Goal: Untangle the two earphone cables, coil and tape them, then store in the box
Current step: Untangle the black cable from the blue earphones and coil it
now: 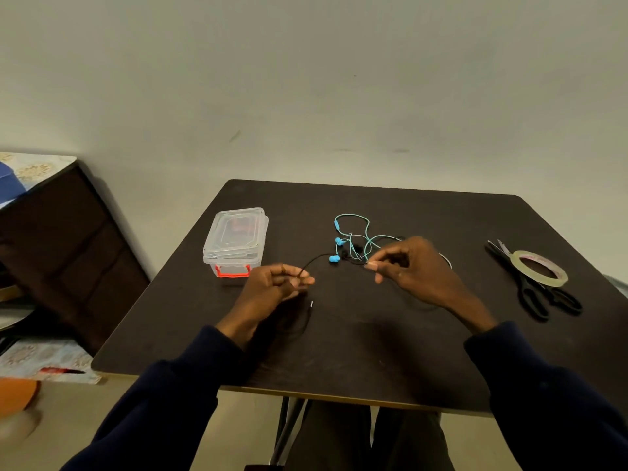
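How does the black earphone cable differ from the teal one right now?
The black cable is dark and hard to see against the table; the teal cable stands out brightly. The black cable is pinched by the left hand and, it seems, the right hand; the teal cable lies loose on the table. Both meet in one tangle.

left hand (275,287) and right hand (415,266), held apart, each pinch the black cable (311,263).
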### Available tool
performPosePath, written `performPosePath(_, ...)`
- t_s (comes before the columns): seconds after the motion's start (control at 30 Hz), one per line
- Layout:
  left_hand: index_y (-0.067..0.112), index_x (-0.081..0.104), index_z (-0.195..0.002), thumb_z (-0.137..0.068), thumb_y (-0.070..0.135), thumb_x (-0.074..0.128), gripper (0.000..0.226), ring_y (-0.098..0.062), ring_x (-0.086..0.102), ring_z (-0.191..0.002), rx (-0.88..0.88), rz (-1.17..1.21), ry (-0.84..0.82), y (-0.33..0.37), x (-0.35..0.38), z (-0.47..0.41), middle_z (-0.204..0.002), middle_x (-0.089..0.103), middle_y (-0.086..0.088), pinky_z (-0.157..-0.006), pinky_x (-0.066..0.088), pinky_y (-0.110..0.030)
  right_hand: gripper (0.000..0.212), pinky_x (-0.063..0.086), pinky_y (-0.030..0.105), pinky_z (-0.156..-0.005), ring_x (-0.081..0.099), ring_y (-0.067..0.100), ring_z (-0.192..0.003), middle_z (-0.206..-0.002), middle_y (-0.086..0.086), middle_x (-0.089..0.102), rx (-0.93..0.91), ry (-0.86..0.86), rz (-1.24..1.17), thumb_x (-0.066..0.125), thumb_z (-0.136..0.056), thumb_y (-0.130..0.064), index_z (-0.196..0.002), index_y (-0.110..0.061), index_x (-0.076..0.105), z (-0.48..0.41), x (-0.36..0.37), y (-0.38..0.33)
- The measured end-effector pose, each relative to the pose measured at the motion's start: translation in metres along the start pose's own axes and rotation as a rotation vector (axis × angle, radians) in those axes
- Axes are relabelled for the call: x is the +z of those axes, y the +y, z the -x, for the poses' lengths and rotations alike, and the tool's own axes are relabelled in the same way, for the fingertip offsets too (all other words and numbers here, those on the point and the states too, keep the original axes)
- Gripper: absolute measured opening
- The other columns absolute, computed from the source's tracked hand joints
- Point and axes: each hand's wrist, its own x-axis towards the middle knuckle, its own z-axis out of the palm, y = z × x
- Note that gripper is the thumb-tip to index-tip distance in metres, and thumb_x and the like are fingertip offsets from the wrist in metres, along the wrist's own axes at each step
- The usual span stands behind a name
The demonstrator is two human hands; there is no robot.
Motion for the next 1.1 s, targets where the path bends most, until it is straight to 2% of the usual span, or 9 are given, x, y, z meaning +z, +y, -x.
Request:
performPosePath(0.1, 0.012, 0.068, -0.121, -0.097, 0.002, 0.058, 0.027, -0.007, 0.068, -0.110, 0.121, -0.288, -0.003, 0.009, 0.000, -0.001, -0.115, 0.075, 0.001, -0.101, 0.052, -0.028, 0.009, 0.051, 0.019, -0.061, 0.068, 0.009, -0.063, -0.067, -0.007, 0.073, -0.050, 0.032, 0.005, 0.072, -0.090, -0.022, -0.089, -0.016, 0.079, -0.010, 0.005, -0.011)
performPosePath(0.23, 0.014, 0.050, -0.143, -0.096, -0.002, 0.058, 0.050, -0.010, 0.059, -0.125, 0.155, -0.511, -0.040, 0.018, -0.011, -0.006, -0.129, 0.066, 0.000, -0.109, 0.046, -0.033, 0.008, 0.046, 0.010, -0.059, 0.066, 0.002, -0.062, -0.070, -0.006, 0.074, -0.067, 0.049, 0.044, 0.072, -0.090, -0.021, -0.092, -0.017, 0.079, -0.020, 0.008, -0.021)
performPosePath(0.33, 0.022, 0.045, -0.148, -0.090, 0.000, 0.067, 0.066, -0.011, 0.051, -0.135, 0.300, -0.575, -0.053, 0.024, -0.017, -0.008, -0.143, 0.058, 0.000, -0.113, 0.043, -0.039, 0.006, 0.045, 0.009, -0.062, 0.067, 0.002, -0.066, -0.071, -0.006, 0.074, -0.053, -0.002, 0.075, 0.074, -0.088, -0.019, -0.088, -0.017, 0.080, -0.024, 0.014, -0.026)
performPosePath(0.47, 0.027, 0.058, -0.139, -0.090, 0.014, 0.072, 0.052, -0.008, 0.048, -0.137, 0.516, -0.643, -0.069, 0.031, -0.016, -0.011, -0.144, 0.056, 0.007, -0.114, 0.039, -0.031, 0.006, 0.041, 0.011, -0.061, 0.062, -0.001, -0.067, -0.075, -0.009, 0.073, -0.059, -0.068, 0.126, 0.075, -0.087, -0.020, -0.090, -0.019, 0.081, -0.029, 0.029, -0.027)
performPosePath(0.63, 0.017, 0.077, -0.112, -0.090, 0.018, 0.073, 0.022, -0.007, 0.070, -0.092, 0.475, -0.498, -0.099, 0.029, 0.005, -0.012, -0.100, 0.075, 0.004, -0.082, 0.055, -0.024, 0.005, 0.051, 0.016, -0.064, 0.068, 0.006, -0.067, -0.072, -0.006, 0.074, -0.081, 0.035, 0.032, 0.077, -0.084, -0.013, -0.087, -0.016, 0.080, -0.031, 0.038, -0.033)
performPosePath(0.77, 0.008, 0.079, -0.097, -0.089, 0.012, 0.072, 0.011, -0.019, 0.070, -0.075, 0.433, -0.277, -0.011, 0.027, 0.010, -0.015, -0.086, 0.077, -0.007, -0.070, 0.058, -0.028, 0.003, 0.049, 0.012, -0.058, 0.066, 0.002, -0.058, -0.068, -0.002, 0.074, -0.027, 0.065, -0.055, 0.077, -0.084, -0.013, -0.086, -0.010, 0.078, -0.028, 0.036, -0.029)
performPosePath(0.87, 0.006, 0.076, -0.093, -0.094, 0.006, 0.064, 0.012, -0.016, 0.068, -0.074, 0.299, -0.008, 0.152, 0.031, 0.000, -0.013, -0.091, 0.074, -0.015, -0.070, 0.058, -0.024, 0.006, 0.043, 0.012, -0.053, 0.057, 0.000, -0.052, -0.064, -0.002, 0.072, 0.028, 0.063, -0.033, 0.076, -0.086, -0.019, -0.083, -0.015, 0.077, -0.022, 0.024, -0.015)
performPosePath(0.97, 0.004, 0.073, -0.088, -0.096, 0.007, 0.062, 0.013, -0.020, 0.068, -0.080, 0.183, 0.219, 0.263, 0.031, -0.022, -0.011, -0.092, 0.073, -0.014, -0.077, 0.060, -0.028, 0.008, 0.051, 0.021, -0.054, 0.062, 0.006, -0.055, -0.066, 0.003, 0.073, 0.095, 0.024, -0.074, 0.074, -0.088, -0.019, -0.083, -0.013, 0.076, -0.011, 0.004, 0.002)
performPosePath(1.1, -0.001, 0.073, -0.102, -0.093, 0.003, 0.066, 0.012, -0.026, 0.073, -0.086, 0.123, 0.069, 0.272, 0.020, -0.042, -0.008, -0.094, 0.076, -0.014, -0.072, 0.061, -0.026, 0.010, 0.054, 0.022, -0.055, 0.067, 0.010, -0.061, -0.070, 0.003, 0.074, 0.081, 0.036, -0.093, 0.072, -0.090, -0.021, -0.088, -0.013, 0.077, -0.002, -0.013, 0.011)
